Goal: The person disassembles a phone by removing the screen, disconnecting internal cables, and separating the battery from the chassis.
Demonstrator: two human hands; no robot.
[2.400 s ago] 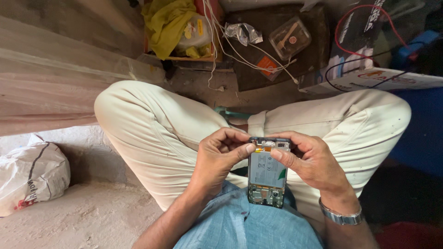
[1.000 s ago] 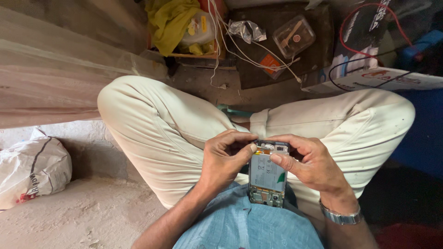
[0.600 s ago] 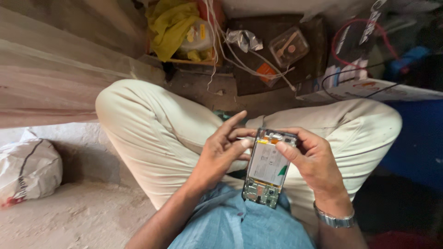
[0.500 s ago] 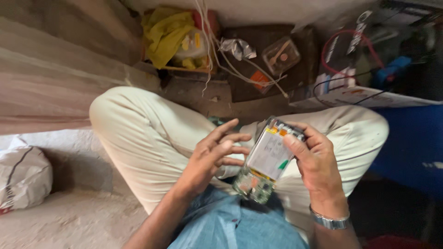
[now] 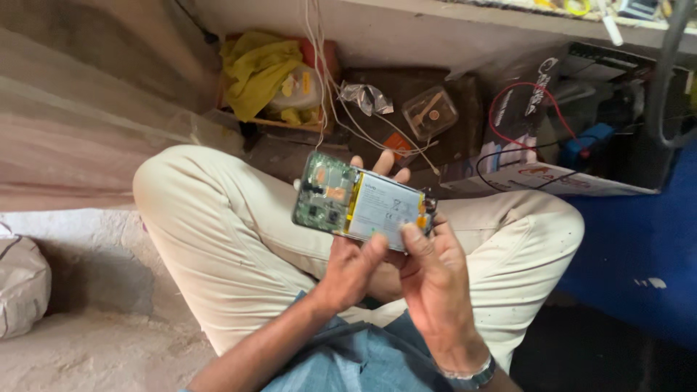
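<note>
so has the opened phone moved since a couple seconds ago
Yes. The opened phone has swung from upright over the lap to lying sideways, and it sits higher, nearer the brown box, with both hands on it.

**Packaging and labels around you**

The battery (image 5: 383, 209) in the opened phone (image 5: 361, 210) you're holding wears a whitish label with yellow edges. Up ahead there's a clear plastic box (image 5: 430, 112), a crumpled silver wrapper (image 5: 367, 96), and on the right a flat white carton (image 5: 552, 178) with red print.

Dusty concrete floor (image 5: 109, 356) with a tied white sack (image 5: 22, 287) at left.
</note>
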